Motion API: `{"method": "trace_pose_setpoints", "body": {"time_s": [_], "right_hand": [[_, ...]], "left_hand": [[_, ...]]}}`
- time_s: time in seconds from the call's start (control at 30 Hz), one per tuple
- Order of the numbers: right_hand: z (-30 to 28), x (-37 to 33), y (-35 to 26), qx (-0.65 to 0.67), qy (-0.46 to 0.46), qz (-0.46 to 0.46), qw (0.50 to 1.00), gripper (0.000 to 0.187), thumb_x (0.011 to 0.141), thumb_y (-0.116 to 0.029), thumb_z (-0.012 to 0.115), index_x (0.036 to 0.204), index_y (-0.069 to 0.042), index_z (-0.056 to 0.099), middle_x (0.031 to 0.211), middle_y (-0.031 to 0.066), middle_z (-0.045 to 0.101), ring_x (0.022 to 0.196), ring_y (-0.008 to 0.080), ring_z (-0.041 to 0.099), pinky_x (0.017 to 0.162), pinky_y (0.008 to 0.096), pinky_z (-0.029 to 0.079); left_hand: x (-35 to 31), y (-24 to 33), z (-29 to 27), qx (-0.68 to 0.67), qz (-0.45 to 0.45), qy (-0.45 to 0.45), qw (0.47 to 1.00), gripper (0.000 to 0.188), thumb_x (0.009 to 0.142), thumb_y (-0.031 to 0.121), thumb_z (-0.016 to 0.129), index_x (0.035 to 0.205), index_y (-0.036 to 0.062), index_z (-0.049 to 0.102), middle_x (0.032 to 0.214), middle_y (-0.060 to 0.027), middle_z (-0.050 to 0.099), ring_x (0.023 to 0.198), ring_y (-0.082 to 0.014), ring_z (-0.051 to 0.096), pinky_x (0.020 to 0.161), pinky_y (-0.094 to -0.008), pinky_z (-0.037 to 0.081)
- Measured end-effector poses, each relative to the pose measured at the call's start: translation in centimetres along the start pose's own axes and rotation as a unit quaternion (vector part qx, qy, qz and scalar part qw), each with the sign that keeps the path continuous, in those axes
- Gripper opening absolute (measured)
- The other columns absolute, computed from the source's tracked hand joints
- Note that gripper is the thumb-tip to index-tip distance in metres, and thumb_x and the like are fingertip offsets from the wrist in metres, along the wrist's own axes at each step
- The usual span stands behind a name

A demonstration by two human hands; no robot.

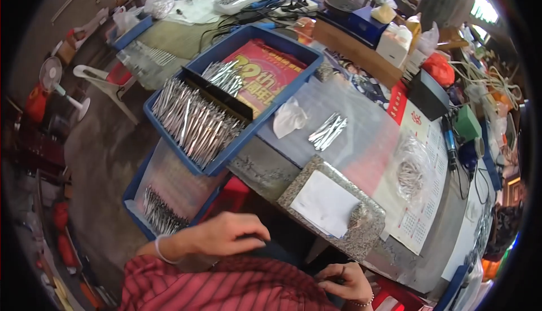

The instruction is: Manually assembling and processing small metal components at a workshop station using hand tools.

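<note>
Head view: cluttered table [261,167] bears metal rods [329,131]; white fan [51,71] stands left.

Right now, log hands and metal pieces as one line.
left hand: near lower blue tray, grasp unclear | right hand: near granite slab, grasp unclear | metal pieces: pile on worktable, more in upper tray

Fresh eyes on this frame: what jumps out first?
Probably the blue tray, left of centre, its near part crammed with slim silvery metal pieces beside a black divider, with bright red printed material in its far part. Next, the white paper on a speckled slab, right of centre. Then, at the lower edge, the left hand and right hand by a red striped garment.
</note>
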State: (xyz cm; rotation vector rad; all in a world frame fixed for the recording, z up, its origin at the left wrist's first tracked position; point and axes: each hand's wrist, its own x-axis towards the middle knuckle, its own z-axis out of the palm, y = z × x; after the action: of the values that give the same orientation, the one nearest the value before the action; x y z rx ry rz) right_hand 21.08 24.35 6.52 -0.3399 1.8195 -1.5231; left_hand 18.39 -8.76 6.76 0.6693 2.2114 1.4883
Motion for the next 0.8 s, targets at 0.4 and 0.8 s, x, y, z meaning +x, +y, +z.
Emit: {"method": "trace_pose_setpoints", "body": {"time_s": [0.4, 0.8], "right_hand": [[2.5, 4.5, 1.0, -0.064, -0.127, -0.089, 0.986, 0.02, 0.089, -0.018, 0.065, 0.096, 0.0, 0.062, 0.08, 0.0166, 0.064, 0.071, 0.03, 0.065, 0.062, 0.0337, 0.05], [2.0, 6.5, 2.4, -0.074, -0.102, -0.073, 0.989, 0.02, 0.091, -0.02, 0.059, 0.098, -0.002, 0.06, 0.08, 0.0175, 0.062, 0.072, 0.0347, 0.062, 0.062, 0.0373, 0.048]], "left_hand": [[5.5, 4.3, -17.7, 0.336, -0.002, 0.27, 0.902, 0.009, 0.084, 0.004, 0.06, 0.09, -0.0015, 0.062, 0.079, -0.0071, 0.063, 0.072, -0.0127, 0.058, 0.066, -0.0275, 0.045], [17.5, -7.9, -30.8, 0.477, -0.172, 0.157, 0.847, 0.016, 0.077, 0.014, 0.063, 0.083, -0.0001, 0.068, 0.075, -0.0131, 0.067, 0.069, -0.0233, 0.065, 0.066, -0.0349, 0.051]]}}
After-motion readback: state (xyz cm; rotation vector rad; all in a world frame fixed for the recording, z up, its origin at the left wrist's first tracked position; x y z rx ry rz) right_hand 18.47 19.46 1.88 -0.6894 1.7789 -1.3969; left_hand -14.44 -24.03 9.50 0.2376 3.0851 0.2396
